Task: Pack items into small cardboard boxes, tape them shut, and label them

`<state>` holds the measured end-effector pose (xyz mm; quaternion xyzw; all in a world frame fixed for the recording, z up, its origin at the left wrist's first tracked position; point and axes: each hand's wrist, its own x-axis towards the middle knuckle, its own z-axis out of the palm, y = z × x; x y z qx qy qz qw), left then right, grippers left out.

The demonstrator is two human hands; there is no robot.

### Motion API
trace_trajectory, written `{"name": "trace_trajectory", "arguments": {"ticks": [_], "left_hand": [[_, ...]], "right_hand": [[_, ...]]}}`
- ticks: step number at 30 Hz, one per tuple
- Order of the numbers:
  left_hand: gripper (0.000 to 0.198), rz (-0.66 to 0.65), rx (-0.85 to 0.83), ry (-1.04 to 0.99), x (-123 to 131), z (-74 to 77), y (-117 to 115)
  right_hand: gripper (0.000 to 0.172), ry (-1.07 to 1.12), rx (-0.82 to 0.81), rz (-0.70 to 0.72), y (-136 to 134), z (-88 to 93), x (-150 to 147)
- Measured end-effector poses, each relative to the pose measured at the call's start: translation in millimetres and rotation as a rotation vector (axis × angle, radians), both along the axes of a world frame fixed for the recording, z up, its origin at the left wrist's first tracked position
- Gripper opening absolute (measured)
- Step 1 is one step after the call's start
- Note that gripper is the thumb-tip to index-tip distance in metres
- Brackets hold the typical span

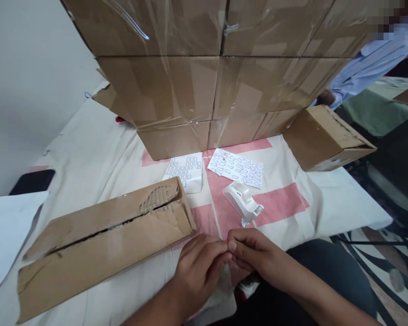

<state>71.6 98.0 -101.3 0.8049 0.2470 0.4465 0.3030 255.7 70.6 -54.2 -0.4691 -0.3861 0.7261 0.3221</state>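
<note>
My left hand (204,260) and my right hand (250,251) meet fingertip to fingertip over the near edge of the cloth-covered table. Both are closed in a pinch; whatever sits between the fingers is hidden or too small to name. Just beyond them stands a white tape dispenser (241,201), with a crumpled white scrap at its front end. Behind it lie two white sheets printed with small outlined shapes, a right sheet (236,168) and a left sheet (190,170). To the left of my hands is a long cardboard box (112,244).
Stacked cardboard boxes (177,90) under clear film rise at the back. An open cardboard box (323,140) stands at the right edge, near a person in a light blue sleeve (367,63). A black flat object (32,182) and white paper (12,235) lie far left.
</note>
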Motion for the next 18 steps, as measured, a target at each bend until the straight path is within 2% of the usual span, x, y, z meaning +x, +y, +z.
{"name": "trace_trajectory", "arguments": {"ticks": [3,5,8,10,12,15,18], "left_hand": [[0.008,0.041,0.101,0.028,0.7,1.5,1.4],[0.012,0.088,0.220,0.063,1.7,0.0,2.5],[0.016,0.146,0.330,0.083,3.3,-7.1,3.8],[0.017,0.149,0.281,0.094,3.6,-13.4,4.1],[0.018,0.131,0.172,0.106,3.3,-19.2,3.5],[0.023,0.122,0.035,0.079,3.9,-25.9,1.1],[0.031,0.155,-0.015,0.038,7.2,-31.1,-1.0]], "right_hand": [[0.049,0.092,-0.145,-0.012,-1.6,-1.2,-5.6],[0.048,0.116,-0.205,-0.021,-4.3,-4.7,-9.7],[0.052,0.012,-0.180,-0.014,-7.8,-10.7,-13.6],[0.060,-0.119,-0.077,-0.010,-8.1,-12.3,-14.2],[0.062,-0.289,0.102,-0.001,-6.7,-12.1,-13.3],[0.058,-0.525,0.391,0.109,-2.8,-15.5,-9.7],[0.053,-0.668,0.531,0.191,-0.3,-28.8,-4.4]]}}
